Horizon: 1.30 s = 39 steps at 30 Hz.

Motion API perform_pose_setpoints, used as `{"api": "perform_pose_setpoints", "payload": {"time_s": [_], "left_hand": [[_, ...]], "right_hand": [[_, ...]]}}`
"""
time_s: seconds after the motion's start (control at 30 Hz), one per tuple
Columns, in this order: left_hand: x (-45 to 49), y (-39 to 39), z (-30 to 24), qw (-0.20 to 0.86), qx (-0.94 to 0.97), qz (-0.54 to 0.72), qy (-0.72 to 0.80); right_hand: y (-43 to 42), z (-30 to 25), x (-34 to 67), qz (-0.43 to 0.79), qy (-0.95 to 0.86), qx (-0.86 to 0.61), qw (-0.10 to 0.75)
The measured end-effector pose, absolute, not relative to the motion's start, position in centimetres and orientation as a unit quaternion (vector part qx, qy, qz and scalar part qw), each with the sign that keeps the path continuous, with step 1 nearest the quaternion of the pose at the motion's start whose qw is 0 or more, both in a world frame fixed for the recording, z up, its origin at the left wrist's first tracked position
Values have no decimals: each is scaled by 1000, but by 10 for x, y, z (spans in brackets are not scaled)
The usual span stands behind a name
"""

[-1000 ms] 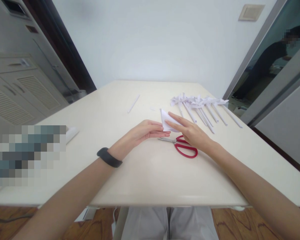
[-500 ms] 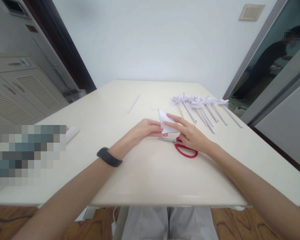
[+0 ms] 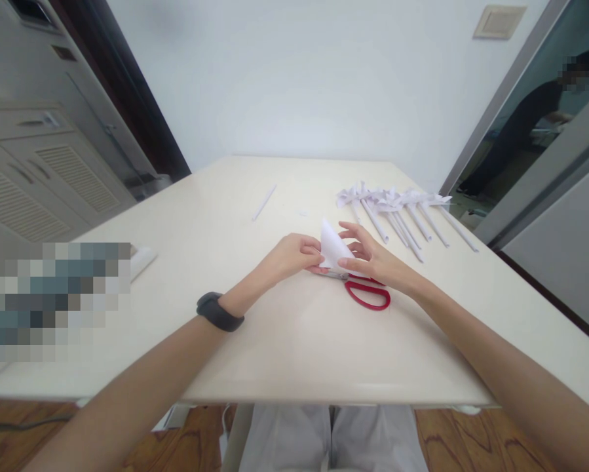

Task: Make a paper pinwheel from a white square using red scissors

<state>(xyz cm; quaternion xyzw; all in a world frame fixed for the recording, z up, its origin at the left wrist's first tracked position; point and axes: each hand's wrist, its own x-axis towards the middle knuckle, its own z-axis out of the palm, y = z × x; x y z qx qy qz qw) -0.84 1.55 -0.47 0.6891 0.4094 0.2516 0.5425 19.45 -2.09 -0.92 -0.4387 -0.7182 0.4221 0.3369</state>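
A folded, triangular piece of white paper (image 3: 333,248) is held up between both hands, just above the table. My left hand (image 3: 297,254), with a dark band on its wrist, pinches the paper's lower left corner. On the other side, my right hand (image 3: 370,259) grips the lower right corner between thumb and fingers, its index finger raised. Directly beneath the hands lie red-handled scissors (image 3: 370,303), blades pointing left and partly covered by paper and fingers.
Several paper pinwheels (image 3: 395,200) on rolled paper sticks lie at the right rear. A single rolled paper stick (image 3: 265,202) and a small paper scrap (image 3: 303,212) lie farther back. A blurred-out item (image 3: 53,301) sits at the left. A person (image 3: 525,124) stands beyond the doorway.
The paper has moved slightly right and tilted more upright. My right hand has shifted from lying over its face to gripping its lower right corner.
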Motion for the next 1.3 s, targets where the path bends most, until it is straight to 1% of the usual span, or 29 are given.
{"api": "perform_pose_setpoints", "payload": {"time_s": [0.13, 0.23, 0.4, 0.6, 1.0, 1.3], "left_hand": [[-3, 11, -12, 530, 724, 255, 360], [-2, 9, -14, 517, 740, 257, 345], [-2, 11, -14, 562, 700, 254, 360], [-1, 12, -9, 602, 665, 215, 387], [-4, 12, -8, 609, 661, 206, 386], [-5, 9, -3, 619, 646, 211, 393]], "right_hand": [[-20, -14, 187, 329, -737, -487, 333], [-20, -16, 186, 297, -742, -507, 322], [-19, -17, 187, 314, -744, -483, 338], [-17, -18, 189, 318, -724, -490, 367], [-15, -20, 192, 345, -702, -495, 378], [-14, -20, 192, 342, -699, -495, 387]]}}
